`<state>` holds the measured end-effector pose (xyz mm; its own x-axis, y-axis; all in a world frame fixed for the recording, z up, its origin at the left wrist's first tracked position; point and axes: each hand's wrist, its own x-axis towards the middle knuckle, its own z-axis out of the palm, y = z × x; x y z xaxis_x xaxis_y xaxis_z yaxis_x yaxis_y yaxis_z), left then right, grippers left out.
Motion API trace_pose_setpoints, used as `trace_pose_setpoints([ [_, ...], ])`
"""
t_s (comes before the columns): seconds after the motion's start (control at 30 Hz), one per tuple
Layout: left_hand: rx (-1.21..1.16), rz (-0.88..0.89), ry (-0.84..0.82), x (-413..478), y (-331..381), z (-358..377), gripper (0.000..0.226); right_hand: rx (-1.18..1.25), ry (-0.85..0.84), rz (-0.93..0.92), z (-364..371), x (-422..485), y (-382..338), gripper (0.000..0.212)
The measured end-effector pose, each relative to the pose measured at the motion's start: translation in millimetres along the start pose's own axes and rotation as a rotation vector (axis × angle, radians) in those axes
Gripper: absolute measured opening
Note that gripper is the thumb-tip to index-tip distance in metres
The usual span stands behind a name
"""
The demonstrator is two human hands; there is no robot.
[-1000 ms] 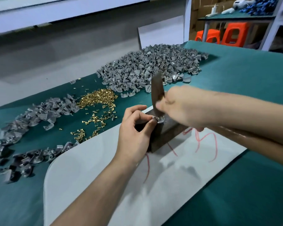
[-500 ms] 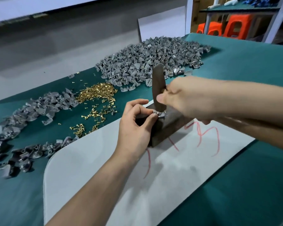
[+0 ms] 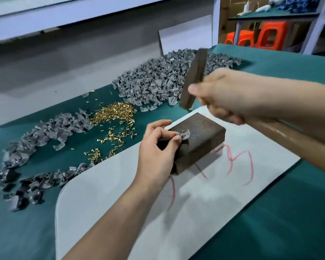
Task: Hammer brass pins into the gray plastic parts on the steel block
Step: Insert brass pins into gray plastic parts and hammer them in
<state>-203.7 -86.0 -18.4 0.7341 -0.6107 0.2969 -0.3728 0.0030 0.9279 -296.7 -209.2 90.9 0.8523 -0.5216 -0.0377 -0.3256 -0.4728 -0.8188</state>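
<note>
A dark steel block (image 3: 201,136) rests on a white board (image 3: 120,199). My left hand (image 3: 158,149) pinches a small gray plastic part (image 3: 185,135) on the block's top, a pin standing in it. My right hand (image 3: 225,96), blurred, grips a hammer whose dark head (image 3: 193,79) is raised above and behind the block, clear of the part. Its brown handle (image 3: 289,136) runs to the right under my forearm. Loose brass pins (image 3: 114,113) lie on the green table left of the block.
A large heap of gray parts (image 3: 165,76) lies at the back of the green table (image 3: 289,212). More gray parts (image 3: 45,132) spread along the left, darker ones (image 3: 26,184) near the board's corner. Orange stools (image 3: 266,36) stand behind the table.
The hammer head was down on the part on the block; it has now lifted up and back. My left hand stays pinching the part on the block.
</note>
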Motion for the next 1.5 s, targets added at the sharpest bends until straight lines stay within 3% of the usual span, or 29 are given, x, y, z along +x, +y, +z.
trace_pose_setpoints([
  [0.07,-0.017,-0.017,0.015,-1,1,0,0.023,0.189,-0.002,0.064,-7,8,6,0.039],
  [0.2,-0.009,-0.026,0.017,-4,2,-2,0.023,0.442,-0.167,0.138,8,10,39,0.04],
  [0.53,0.003,-0.03,0.011,-3,-1,-3,0.02,0.566,-0.279,0.084,14,8,67,0.039],
  [0.77,-0.011,0.001,0.02,-3,-1,-1,0.017,0.512,-0.264,0.085,12,1,63,0.039],
  [1.03,0.09,0.17,0.086,-8,2,-2,0.009,0.448,-0.212,0.089,13,-5,57,0.037],
  [1.5,-0.006,0.045,0.116,-3,3,-2,0.022,-0.147,-0.065,0.003,26,-8,14,0.031],
])
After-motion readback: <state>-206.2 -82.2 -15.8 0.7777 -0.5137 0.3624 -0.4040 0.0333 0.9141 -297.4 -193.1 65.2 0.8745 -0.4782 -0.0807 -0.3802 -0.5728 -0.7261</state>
